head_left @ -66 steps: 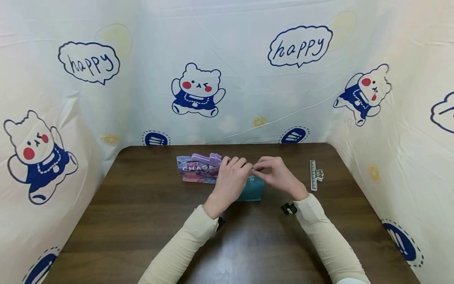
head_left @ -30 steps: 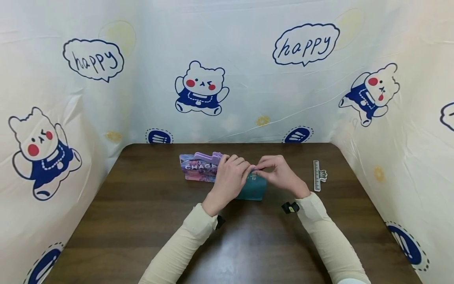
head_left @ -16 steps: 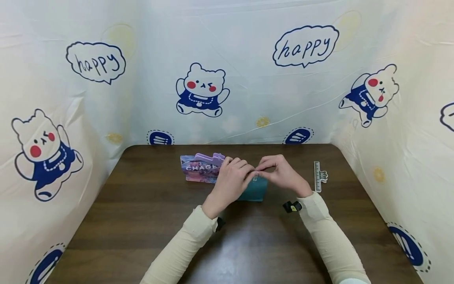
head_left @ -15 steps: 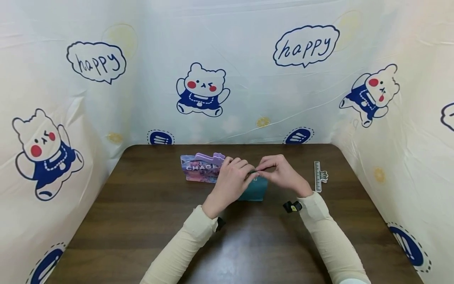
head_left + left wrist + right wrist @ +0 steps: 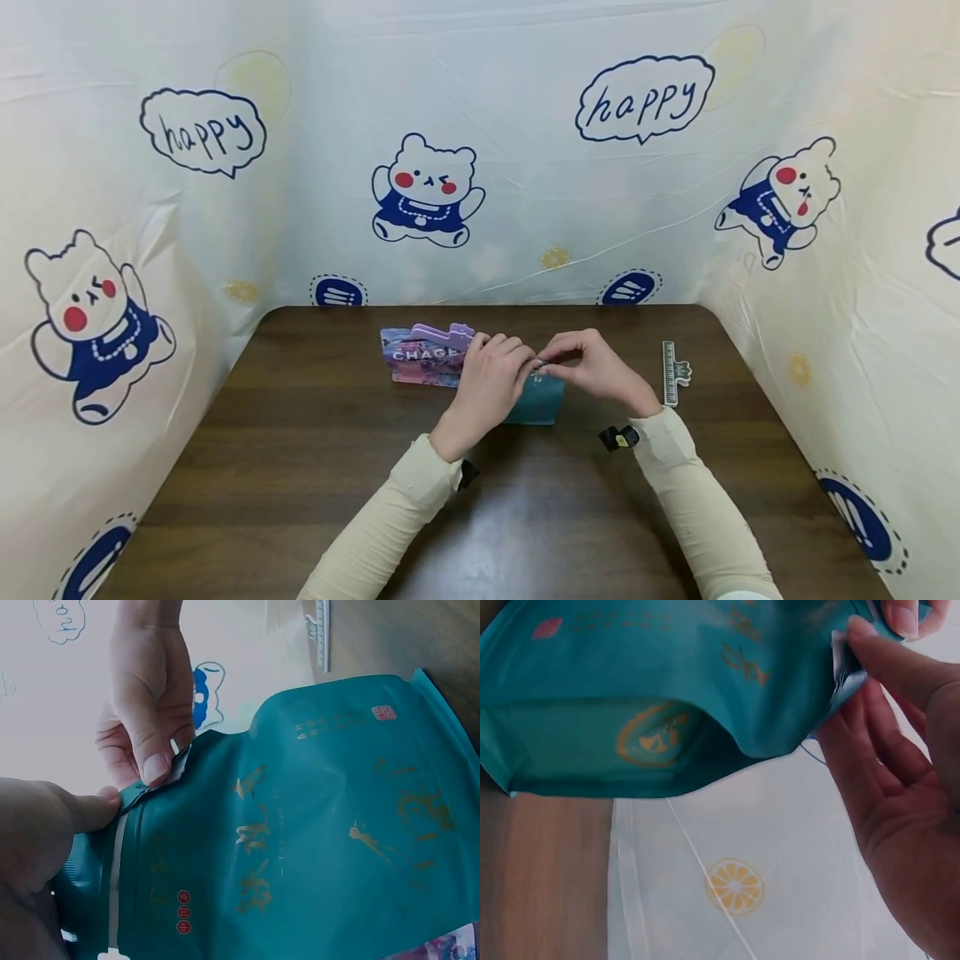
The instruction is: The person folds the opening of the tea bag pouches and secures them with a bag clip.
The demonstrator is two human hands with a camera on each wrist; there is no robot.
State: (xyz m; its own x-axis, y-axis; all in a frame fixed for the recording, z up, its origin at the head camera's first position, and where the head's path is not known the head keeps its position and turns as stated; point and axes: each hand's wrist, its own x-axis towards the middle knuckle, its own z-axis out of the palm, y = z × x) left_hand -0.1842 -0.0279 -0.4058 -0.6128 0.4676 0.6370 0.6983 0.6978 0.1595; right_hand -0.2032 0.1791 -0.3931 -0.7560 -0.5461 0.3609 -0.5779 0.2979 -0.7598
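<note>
A teal foil pouch [image 5: 534,404] with gold characters stands upright on the table, its upper part behind the left hand in the head view. My left hand [image 5: 491,375] grips the top of this pouch, and the left wrist view has its thumb [image 5: 94,812] pressed near the upper edge, beside a pale band. With thumb and fingers, my right hand [image 5: 588,367] pinches the top corner of the same pouch, close to the left thumb. Silvery lining [image 5: 843,666] shows at that pinched corner in the right wrist view.
Behind the left hand stands a pink and blue pouch [image 5: 420,367] with a purple clip [image 5: 442,336] along its top. A clear ruler clip [image 5: 670,373] lies at the right of the brown table [image 5: 300,467]. Printed curtain [image 5: 517,167] surrounds the table.
Both hands stay at the pouch's top. The right fingertips have shifted slightly along the edge beside the left thumb, and the pouch's upper edge bends a little differently. Other things keep their places.
</note>
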